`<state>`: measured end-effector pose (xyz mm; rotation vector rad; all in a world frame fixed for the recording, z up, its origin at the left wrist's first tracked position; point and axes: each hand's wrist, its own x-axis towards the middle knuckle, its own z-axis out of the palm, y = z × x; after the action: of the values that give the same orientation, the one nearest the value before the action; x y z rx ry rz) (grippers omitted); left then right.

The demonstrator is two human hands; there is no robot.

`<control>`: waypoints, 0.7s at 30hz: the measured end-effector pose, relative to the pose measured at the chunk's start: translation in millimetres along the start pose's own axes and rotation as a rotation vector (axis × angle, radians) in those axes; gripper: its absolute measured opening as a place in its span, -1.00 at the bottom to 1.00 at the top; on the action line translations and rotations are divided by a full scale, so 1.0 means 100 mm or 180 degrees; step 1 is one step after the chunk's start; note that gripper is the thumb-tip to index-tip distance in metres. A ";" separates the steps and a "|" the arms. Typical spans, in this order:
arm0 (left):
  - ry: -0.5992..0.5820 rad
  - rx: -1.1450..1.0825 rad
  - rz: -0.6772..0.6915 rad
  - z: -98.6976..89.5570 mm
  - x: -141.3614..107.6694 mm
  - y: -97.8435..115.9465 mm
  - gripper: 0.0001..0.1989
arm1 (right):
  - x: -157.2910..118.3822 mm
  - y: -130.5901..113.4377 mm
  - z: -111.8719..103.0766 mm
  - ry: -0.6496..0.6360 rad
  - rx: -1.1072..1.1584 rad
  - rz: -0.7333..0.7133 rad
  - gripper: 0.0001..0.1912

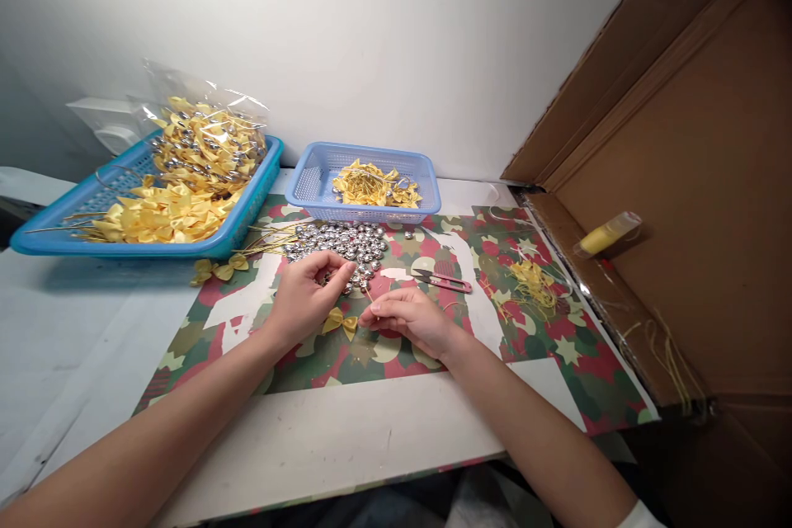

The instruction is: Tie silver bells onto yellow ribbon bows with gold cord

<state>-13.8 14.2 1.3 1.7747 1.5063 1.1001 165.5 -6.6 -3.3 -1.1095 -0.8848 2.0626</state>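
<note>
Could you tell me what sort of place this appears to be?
Probably a small handcraft workspace, perhaps at home: there are loose silvery beads, thread snips, and a blue basket of yellow ribbon bows.

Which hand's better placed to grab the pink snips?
Right, probably: the right hand is nearer the pink snips, though seemingly pinching cord; the left hand is farther off, by the silver beads.

You can read no text, label, brand, number or sign anywhere in this view.
</note>
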 end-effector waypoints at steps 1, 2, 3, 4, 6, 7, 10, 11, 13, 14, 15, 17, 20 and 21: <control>-0.0008 0.0008 -0.0006 0.00 0.00 0.00 -0.77 | 0.00 -0.01 0.00 0.0005 -0.0001 0.0008 -0.73; -0.0018 0.0017 -0.0013 0.00 0.00 0.00 -0.77 | -0.01 -0.01 0.01 0.0012 -0.0006 0.0019 -0.74; -0.0026 0.0026 -0.0025 0.00 0.00 0.00 -0.77 | -0.01 -0.02 0.01 0.0023 -0.0012 0.0030 -0.74; -0.0033 0.0034 -0.0040 -0.01 0.00 0.00 -0.76 | -0.02 -0.02 0.01 0.0036 -0.0019 0.0040 -0.74; -0.0042 0.0043 -0.0066 -0.01 0.01 0.01 -0.76 | -0.02 -0.03 0.01 0.0059 -0.0040 0.0054 -0.75; -0.0046 0.0046 -0.0072 -0.01 0.01 0.01 -0.76 | -0.02 -0.03 0.01 0.0070 -0.0052 0.0063 -0.75; -0.0053 0.0045 -0.0074 -0.02 0.02 0.01 -0.76 | -0.03 -0.02 0.00 0.0107 -0.0088 0.0065 -0.75; -0.0045 0.0043 -0.0071 -0.02 0.02 0.01 -0.76 | -0.03 -0.02 0.00 0.0112 -0.0090 0.0059 -0.75; -0.0015 0.0042 -0.0052 -0.02 0.02 0.00 -0.76 | -0.03 -0.02 0.00 0.0102 -0.0085 0.0046 -0.75; 0.0004 0.0045 -0.0032 -0.02 0.03 0.00 -0.76 | -0.03 -0.02 0.00 0.0090 -0.0081 0.0043 -0.75; 0.0020 0.0052 -0.0006 -0.02 0.03 0.00 -0.76 | -0.03 -0.02 0.00 0.0080 -0.0082 0.0038 -0.75; 0.0037 0.0061 0.0039 -0.02 0.04 -0.01 -0.76 | -0.03 -0.01 -0.01 0.0079 -0.0093 0.0017 -0.75; 0.0038 0.0073 0.0059 -0.02 0.05 -0.03 -0.76 | -0.02 0.00 -0.02 0.0128 -0.0107 -0.0036 -0.76; 0.0042 0.0080 0.0051 -0.03 0.05 -0.03 -0.76 | -0.02 0.01 -0.02 0.0151 -0.0109 -0.0048 -0.76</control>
<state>-17.2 19.2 1.6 1.8028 1.5225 1.1072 168.0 -8.2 -3.8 -1.1616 -0.9057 2.0074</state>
